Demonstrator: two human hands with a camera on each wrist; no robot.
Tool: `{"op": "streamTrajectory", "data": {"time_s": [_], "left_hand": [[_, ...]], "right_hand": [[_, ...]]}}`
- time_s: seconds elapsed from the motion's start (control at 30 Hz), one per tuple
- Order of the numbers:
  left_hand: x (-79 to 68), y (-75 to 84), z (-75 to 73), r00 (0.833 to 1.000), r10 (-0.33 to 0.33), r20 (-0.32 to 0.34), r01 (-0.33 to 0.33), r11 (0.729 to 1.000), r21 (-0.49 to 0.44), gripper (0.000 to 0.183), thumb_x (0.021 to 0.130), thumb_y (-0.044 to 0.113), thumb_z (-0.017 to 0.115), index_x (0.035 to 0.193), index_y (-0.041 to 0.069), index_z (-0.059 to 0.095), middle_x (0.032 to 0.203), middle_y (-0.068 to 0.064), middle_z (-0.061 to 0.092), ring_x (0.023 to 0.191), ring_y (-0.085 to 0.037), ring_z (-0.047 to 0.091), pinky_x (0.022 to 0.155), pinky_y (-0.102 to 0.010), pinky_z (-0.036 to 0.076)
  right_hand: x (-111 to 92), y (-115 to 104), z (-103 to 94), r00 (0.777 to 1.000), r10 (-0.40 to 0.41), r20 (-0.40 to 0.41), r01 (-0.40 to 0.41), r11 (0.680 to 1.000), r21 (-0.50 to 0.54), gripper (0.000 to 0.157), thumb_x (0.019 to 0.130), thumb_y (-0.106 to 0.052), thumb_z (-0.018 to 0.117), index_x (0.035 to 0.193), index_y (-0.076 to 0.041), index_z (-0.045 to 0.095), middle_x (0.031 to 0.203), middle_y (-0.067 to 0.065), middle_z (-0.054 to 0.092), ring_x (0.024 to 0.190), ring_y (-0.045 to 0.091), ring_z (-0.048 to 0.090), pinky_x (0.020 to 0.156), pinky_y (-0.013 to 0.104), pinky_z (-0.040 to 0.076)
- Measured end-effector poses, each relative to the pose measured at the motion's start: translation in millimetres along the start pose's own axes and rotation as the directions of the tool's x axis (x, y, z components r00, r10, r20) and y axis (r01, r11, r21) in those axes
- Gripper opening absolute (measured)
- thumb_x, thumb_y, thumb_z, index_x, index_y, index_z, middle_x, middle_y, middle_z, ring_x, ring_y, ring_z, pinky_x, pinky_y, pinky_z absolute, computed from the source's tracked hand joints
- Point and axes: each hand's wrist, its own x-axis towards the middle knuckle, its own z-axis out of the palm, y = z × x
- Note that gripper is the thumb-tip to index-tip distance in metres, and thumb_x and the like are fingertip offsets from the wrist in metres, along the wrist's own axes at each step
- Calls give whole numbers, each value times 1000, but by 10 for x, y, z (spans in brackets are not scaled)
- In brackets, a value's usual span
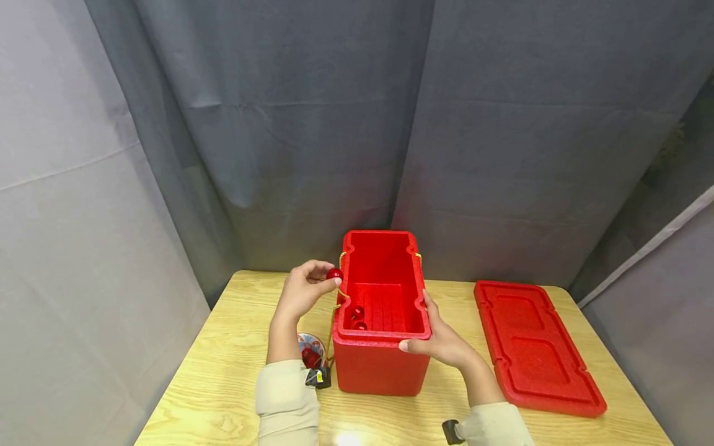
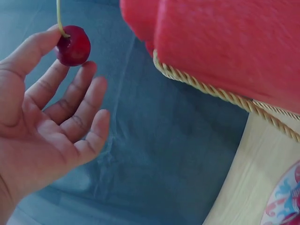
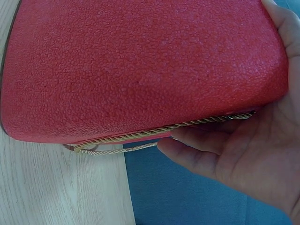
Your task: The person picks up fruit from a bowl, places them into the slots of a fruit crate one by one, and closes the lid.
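A red foam box (image 1: 382, 371) with no lid on it stands on the table. Beside its left rim, my left hand (image 1: 301, 290) pinches a dark red cherry (image 2: 73, 47) between thumb and fingertips; the stem points up in the left wrist view. Two cherries lie inside the box near its front left corner, one of them a cherry (image 1: 358, 311) by the left wall. My right hand (image 1: 446, 341) grips the box at its front right corner, thumb on the front rim and fingers along the right side. There the fingers lie by a twisted gold rope (image 3: 136, 135).
Left of the box, partly behind my left wrist, is a patterned bowl (image 1: 304, 338) with several cherries. A red lid (image 1: 538, 347) lies flat at the right of the wooden table (image 1: 206, 396). Grey curtains (image 1: 312, 155) hang behind the table.
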Motion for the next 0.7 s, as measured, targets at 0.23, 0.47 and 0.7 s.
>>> {"op": "streamTrajectory", "data": {"time_s": [0.23, 0.47, 0.7], "left_hand": [[149, 87, 83, 999, -13, 42, 12, 1000, 20, 25, 77, 17, 76, 99, 9, 68, 87, -3, 64, 83, -21, 57, 70, -33, 47], [297, 151, 172, 996, -14, 88, 8, 998, 60, 27, 77, 19, 75, 101, 9, 68, 89, -3, 63, 84, -20, 56, 70, -33, 47], [426, 239, 230, 988, -25, 155, 13, 997, 81, 32, 77, 21, 75, 105, 8, 66, 91, -3, 61, 85, -21, 56, 70, -33, 48]], "right_hand": [[-7, 21, -22, 1000, -17, 5, 16, 1000, 9, 113, 70, -17, 79, 148, -20, -3, 135, 17, 35, 117, 37, 41, 79, 41, 50], [-12, 55, -32, 999, -35, 12, 35, 999, 16, 113, 69, -17, 79, 147, -19, -2, 134, 16, 35, 117, 38, 41, 78, 41, 51], [-11, 44, -29, 998, -53, 34, 52, 998, 26, 110, 72, -16, 77, 147, -18, -3, 133, 17, 36, 117, 39, 41, 80, 41, 50]]}}
